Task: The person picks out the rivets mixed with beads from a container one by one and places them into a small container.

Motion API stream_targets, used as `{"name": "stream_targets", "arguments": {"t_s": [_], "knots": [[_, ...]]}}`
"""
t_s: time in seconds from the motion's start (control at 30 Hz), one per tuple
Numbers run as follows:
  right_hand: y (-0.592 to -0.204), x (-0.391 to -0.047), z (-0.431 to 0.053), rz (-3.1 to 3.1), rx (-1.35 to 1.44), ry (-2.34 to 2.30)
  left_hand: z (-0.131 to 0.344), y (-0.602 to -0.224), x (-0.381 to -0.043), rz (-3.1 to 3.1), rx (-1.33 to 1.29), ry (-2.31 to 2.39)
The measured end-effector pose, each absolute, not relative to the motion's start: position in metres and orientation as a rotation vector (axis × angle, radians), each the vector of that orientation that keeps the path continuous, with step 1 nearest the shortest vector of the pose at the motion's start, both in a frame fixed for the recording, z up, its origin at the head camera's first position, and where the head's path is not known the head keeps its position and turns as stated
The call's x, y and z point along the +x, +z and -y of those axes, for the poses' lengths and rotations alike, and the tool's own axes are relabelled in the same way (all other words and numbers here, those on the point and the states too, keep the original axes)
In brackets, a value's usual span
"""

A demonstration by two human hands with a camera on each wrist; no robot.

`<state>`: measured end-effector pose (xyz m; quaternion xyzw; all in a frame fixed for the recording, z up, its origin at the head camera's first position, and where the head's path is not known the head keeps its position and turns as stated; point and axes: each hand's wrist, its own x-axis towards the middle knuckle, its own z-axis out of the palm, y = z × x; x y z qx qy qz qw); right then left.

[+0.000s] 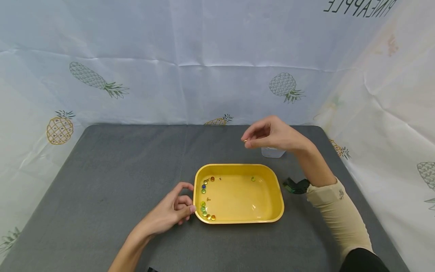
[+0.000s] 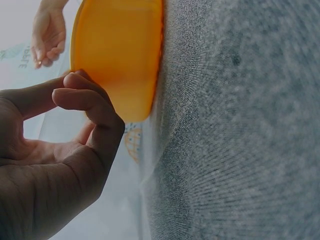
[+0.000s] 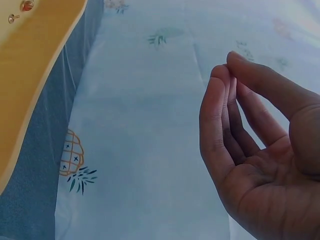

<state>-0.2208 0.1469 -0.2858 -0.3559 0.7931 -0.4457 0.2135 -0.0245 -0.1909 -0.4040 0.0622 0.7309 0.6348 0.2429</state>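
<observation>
A yellow tray [image 1: 242,221] lies on the grey table, with glass marbles [image 1: 203,208] along its left side and a few small gold thumbtacks [image 3: 13,19] among them. At the tray's left rim, my left hand [image 1: 170,211] holds the edge with thumb and curled fingers; the left wrist view shows the fingertips right at the rim. My right hand [image 1: 272,133] is raised beyond the tray's back right side, pinching a tiny gold thumbtack [image 1: 245,141] between thumb and fingertips. Its fingers hide most of that piece, and the right wrist view does not show it.
Beneath the right hand stands a small clear plastic container [image 1: 273,152], partly covered by the hand. A lone yellow-green marble [image 1: 253,179] sits toward the tray's back right. White pineapple-print cloth [image 1: 183,90] hangs behind and beside the table [image 1: 102,181].
</observation>
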Motion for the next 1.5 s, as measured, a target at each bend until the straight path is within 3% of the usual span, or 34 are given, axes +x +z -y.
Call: {"name": "stream_targets", "arguments": {"t_s": [1.5], "knots": [[-0.321,-0.241,-0.224,-2.523,-0.492,-1.472,0.191,-0.405,-0.023,-1.994,0.166,1.732]]}}
